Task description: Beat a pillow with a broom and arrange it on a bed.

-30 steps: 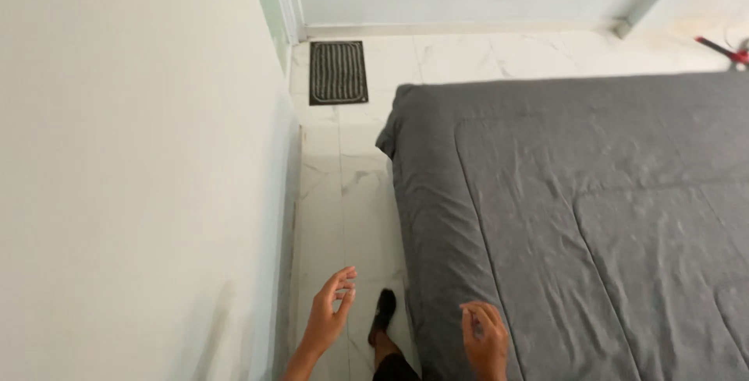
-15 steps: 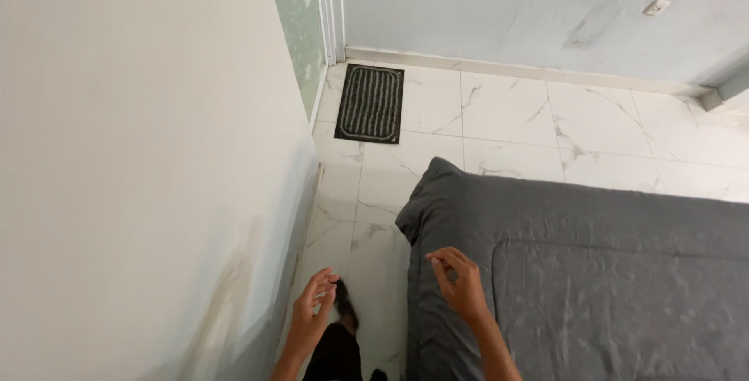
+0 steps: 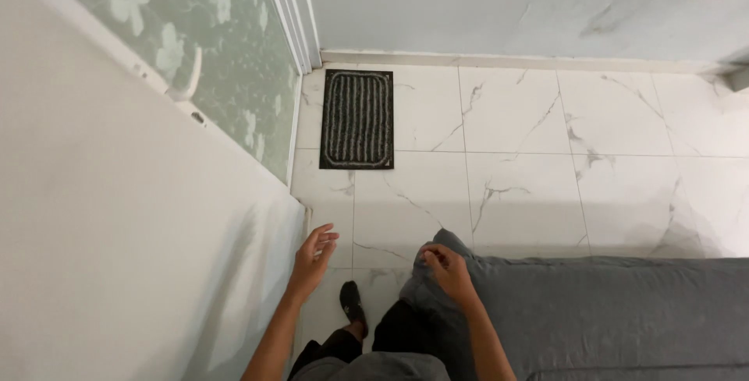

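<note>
My left hand (image 3: 312, 255) hangs open in the air beside the white wall, fingers spread, holding nothing. My right hand (image 3: 446, 269) rests on the corner of a dark grey bed cover (image 3: 608, 311), its fingers curled over the fabric at the edge. Whether it pinches the cloth is unclear. The bed fills the lower right of the view. Below the hands I see my dark trousers and one foot in a black sock (image 3: 353, 303) on the floor.
White marble-patterned floor tiles (image 3: 530, 139) stretch ahead. A small dark striped mat (image 3: 358, 119) lies before a frosted glass door with a flower pattern (image 3: 226, 61). A white wall (image 3: 117, 256) runs close on my left.
The view has swung left and forward, so the bed has slid to the lower right and the mat has come nearer. Both hands have risen; the right one now lies on the bed corner.
</note>
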